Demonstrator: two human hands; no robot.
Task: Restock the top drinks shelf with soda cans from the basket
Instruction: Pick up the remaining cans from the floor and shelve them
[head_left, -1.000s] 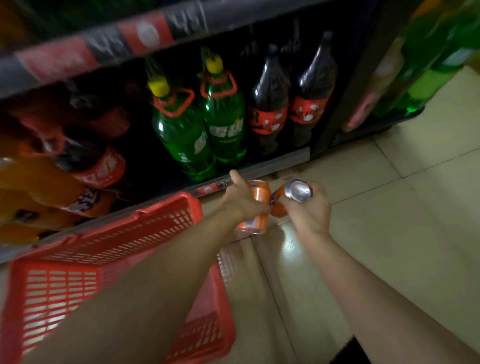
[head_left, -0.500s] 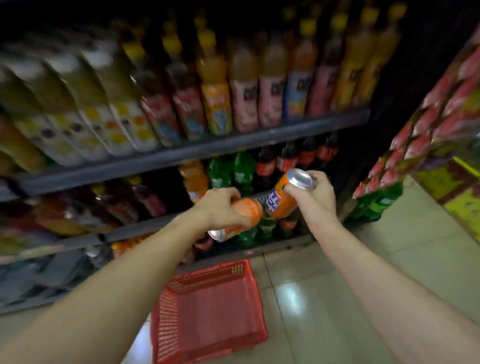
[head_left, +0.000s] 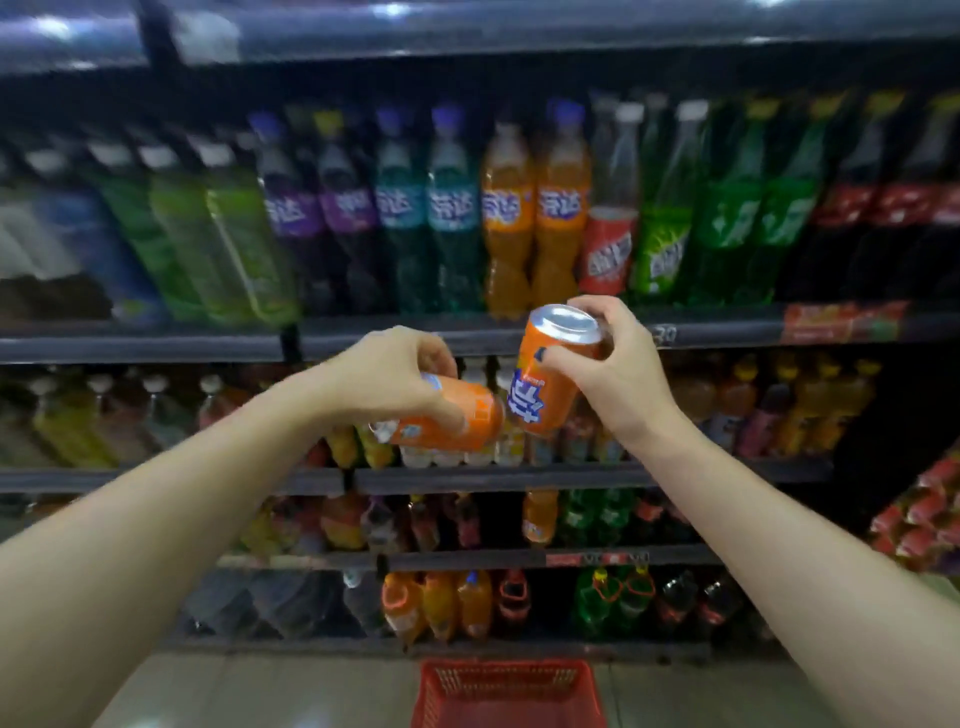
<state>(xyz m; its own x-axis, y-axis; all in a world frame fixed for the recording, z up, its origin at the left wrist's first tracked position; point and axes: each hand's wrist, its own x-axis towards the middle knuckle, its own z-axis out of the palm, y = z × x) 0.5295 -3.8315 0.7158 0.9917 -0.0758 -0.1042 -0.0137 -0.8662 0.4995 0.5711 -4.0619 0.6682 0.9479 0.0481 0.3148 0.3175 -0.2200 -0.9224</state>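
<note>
A: What are the hands doing?

B: Each one holds an orange soda can, raised in front of the shelves. The left hand (head_left: 395, 374) curls over the left can (head_left: 447, 420), which lies nearly on its side, its silver top toward the lower left. The right hand (head_left: 618, 374) wraps round the right can (head_left: 550, 369), tilted, its silver top up and facing the camera, thumb across the label.

A: Do the cans touch?

B: Their lower ends meet or very nearly; I cannot tell which.

A: And the basket?

B: The red basket (head_left: 506, 691) sits on the floor (head_left: 260, 691) at the bottom edge, below the hands. I cannot see into it.

A: The top shelf?

B: A shelf edge (head_left: 519, 31) runs across the top; whatever stands above it is out of sight. Under it stands a blurred row of bottles (head_left: 509, 218), purple, teal, orange, green, dark. More rows of bottles fill the lower shelves.
</note>
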